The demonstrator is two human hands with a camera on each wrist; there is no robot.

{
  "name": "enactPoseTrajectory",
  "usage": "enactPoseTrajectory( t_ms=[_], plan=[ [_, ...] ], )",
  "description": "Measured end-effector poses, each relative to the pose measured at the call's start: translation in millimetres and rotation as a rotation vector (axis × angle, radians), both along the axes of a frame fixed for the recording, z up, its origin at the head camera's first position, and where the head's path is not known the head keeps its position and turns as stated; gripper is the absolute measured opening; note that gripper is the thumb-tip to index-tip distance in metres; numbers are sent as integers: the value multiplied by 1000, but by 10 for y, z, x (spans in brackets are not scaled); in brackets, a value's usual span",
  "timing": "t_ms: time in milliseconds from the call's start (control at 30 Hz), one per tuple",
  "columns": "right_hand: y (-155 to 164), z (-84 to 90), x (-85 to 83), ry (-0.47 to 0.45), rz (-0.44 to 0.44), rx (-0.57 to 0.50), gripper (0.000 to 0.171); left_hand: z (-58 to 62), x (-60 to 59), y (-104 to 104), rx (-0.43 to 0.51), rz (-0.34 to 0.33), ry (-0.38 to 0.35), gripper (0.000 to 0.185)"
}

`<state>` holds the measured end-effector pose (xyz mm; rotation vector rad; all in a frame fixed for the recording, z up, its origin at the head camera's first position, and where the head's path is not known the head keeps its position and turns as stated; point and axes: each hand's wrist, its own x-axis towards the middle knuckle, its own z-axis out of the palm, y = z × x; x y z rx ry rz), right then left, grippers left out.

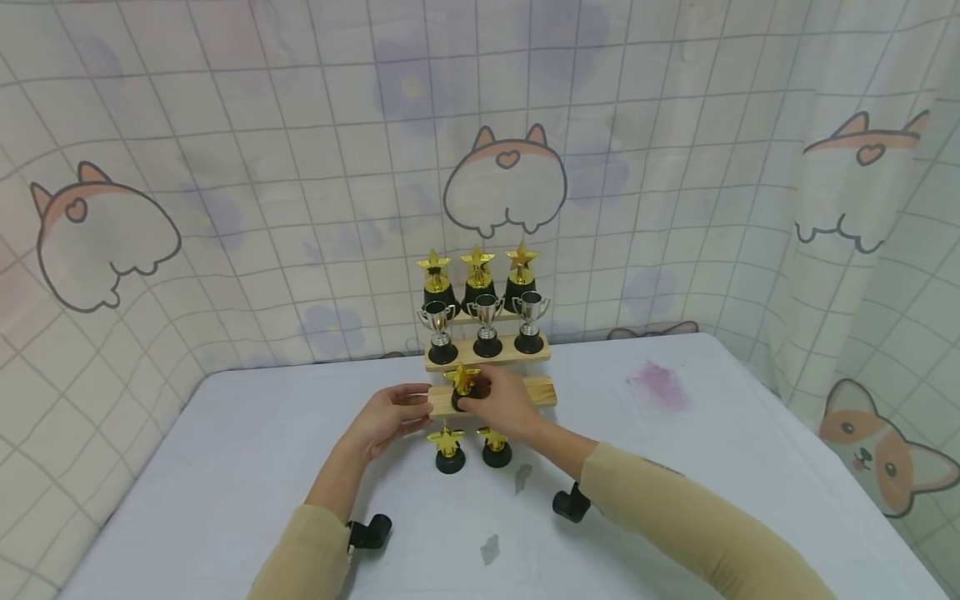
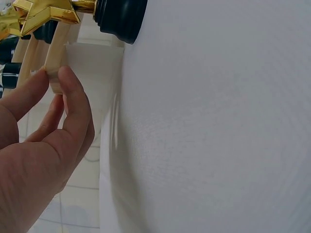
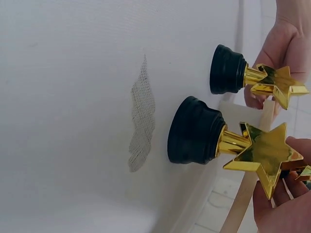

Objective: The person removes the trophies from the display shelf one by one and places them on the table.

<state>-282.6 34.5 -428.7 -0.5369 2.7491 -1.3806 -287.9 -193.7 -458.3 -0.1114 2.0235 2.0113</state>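
At the lowest wooden step (image 1: 542, 392) of a tiered stand, my left hand (image 1: 390, 414) pinches the left end between thumb and fingers. The left wrist view shows these fingertips on both faces of the board (image 2: 57, 53). My right hand (image 1: 504, 402) grips a small gold star trophy (image 1: 462, 380) by its black base, on the left part of that step; its fingers partly hide the base. In front of the stand, two more star trophies stand upright on the table, one at left (image 1: 450, 461) and one at right (image 1: 497, 455), below my right wrist.
Three silver cups (image 1: 487, 343) line the middle step (image 1: 469, 353). Behind them, three larger gold star trophies (image 1: 478, 292) occupy the top step. A white cloth covers the table (image 1: 270, 467), with grey patches (image 1: 490, 550) near the front. A checked curtain (image 1: 330, 167) hangs behind.
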Motion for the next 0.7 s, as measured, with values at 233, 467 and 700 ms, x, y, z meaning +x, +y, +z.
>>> enactPoseTrajectory(
  t_ms=[233,467,700],
  plan=[
    [132,-12,-8,29,-12,-45,39,9,-5,6,1,3,-7,49],
    [266,14,32,24,-20,-92,38,8,-3,15,-9,5,9,48],
    [381,65,62,50,-48,-94,33,-6,-7,21,-13,11,11,48]
  ],
)
